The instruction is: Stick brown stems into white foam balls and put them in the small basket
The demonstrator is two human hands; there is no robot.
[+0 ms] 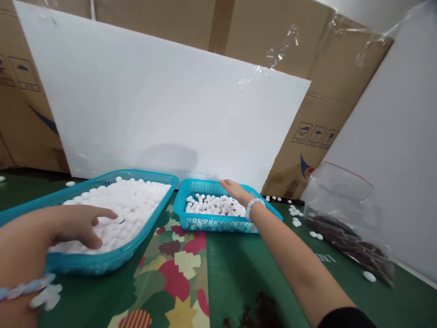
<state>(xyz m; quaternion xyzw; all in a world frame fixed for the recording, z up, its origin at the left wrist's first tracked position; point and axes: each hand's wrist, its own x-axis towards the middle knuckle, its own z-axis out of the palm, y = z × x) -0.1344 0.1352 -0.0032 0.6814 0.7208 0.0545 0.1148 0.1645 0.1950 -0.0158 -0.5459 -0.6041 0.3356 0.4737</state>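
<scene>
My left hand (pixel 77 225) hovers over the larger blue basket (pixel 99 266), thumb and forefinger apart and nothing visible between them. Smooth white oval pieces (pixel 136 196), like small pebbles or balls, fill that basket; the fingertips are close above them, and I cannot tell if they touch. Over the right end of the smaller blue basket (pixel 205 224) is my right hand (pixel 238 192), its fingers stretched out to the left. White pieces with brown spots (pixel 215 205) lie in this basket, partly hidden behind the hand.
A clear plastic bag (pixel 341 196) of dark brown material stands at the right. Loose white pieces (pixel 296 222) are scattered beside it. Dark brown bits (pixel 262 312) lie on the green surface (pixel 232 269) near me. A white board (pixel 177 105) leans against cardboard boxes (pixel 273 36) behind.
</scene>
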